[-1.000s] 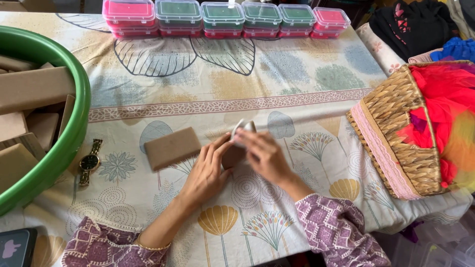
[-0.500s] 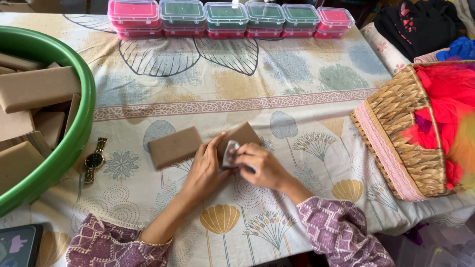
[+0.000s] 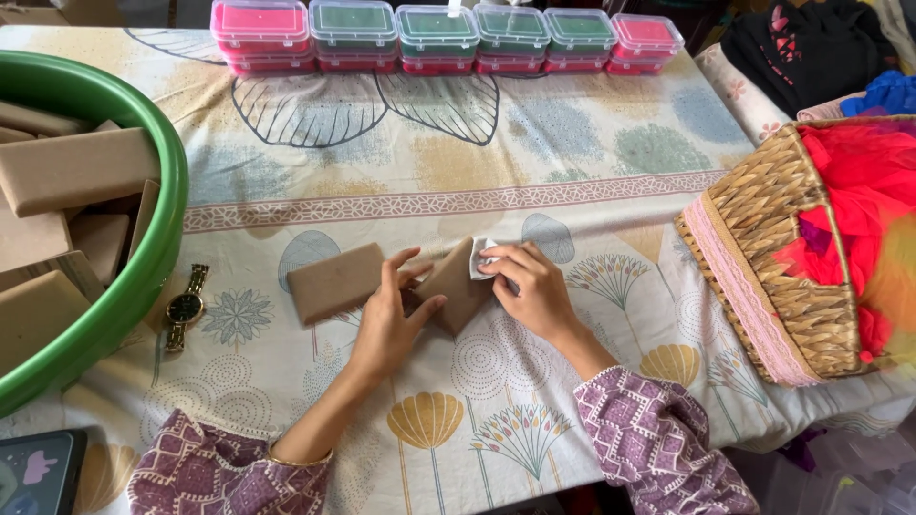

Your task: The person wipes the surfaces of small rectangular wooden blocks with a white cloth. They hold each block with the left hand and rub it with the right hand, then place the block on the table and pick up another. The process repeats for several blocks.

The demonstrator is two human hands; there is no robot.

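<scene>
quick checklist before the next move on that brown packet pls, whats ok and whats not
1. Left hand steadies the packet: ok, its fingers rest on the packet's left edge.
2. Right hand has the white slip: ok, pinched at the packet's top corner.
3. Slip lying flat on the packet: cannot tell, the fingers hide most of it.
4. Packet flat on the tablecloth: cannot tell, it sits turned at an angle and may be lifted at one end.
5. Second packet out of the way: ok, it lies just left of the left hand, apart from the slip.
6. Wristwatch clear of the work: ok, it lies by the green tub.
</scene>
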